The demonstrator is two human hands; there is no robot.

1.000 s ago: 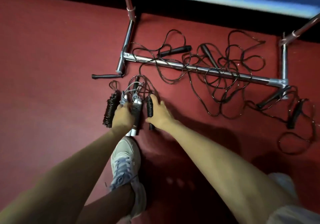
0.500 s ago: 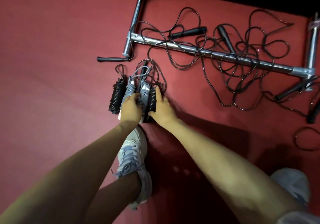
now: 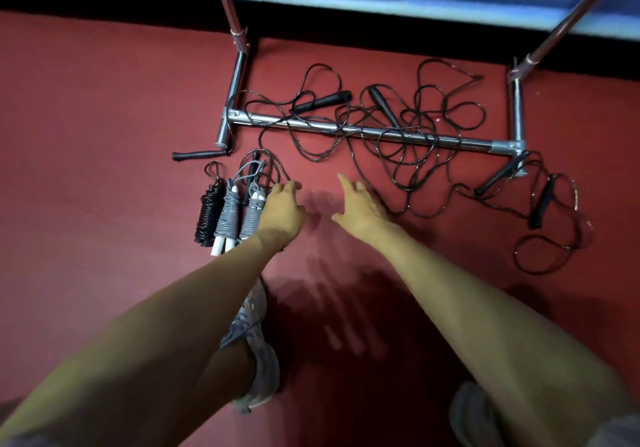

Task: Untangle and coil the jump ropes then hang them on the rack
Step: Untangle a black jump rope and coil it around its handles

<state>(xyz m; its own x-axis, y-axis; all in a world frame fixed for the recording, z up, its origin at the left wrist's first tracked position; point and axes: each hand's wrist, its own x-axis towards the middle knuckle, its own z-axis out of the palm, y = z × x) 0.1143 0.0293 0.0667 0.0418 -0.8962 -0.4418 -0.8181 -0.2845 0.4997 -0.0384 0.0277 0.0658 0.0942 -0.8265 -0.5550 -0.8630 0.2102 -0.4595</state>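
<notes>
Grips wide, holding nothing, my left hand (image 3: 280, 212) beside grey coiled jump ropes (image 3: 228, 216), right hand (image 3: 360, 207) near tangled black ropes (image 3: 383, 109).

The one view comes from a wide-angle camera worn on the person's head, facing forward and steeply down onto the red floor (image 3: 104, 141). Both forearms enter from the bottom edge, and the left grip (image 3: 281, 211) and right grip (image 3: 360, 209) sit near mid-frame. A shoe (image 3: 258, 360) lies close beneath the lens, while the rack's base bar (image 3: 346, 130) crosses farther off, toward the top.
</notes>
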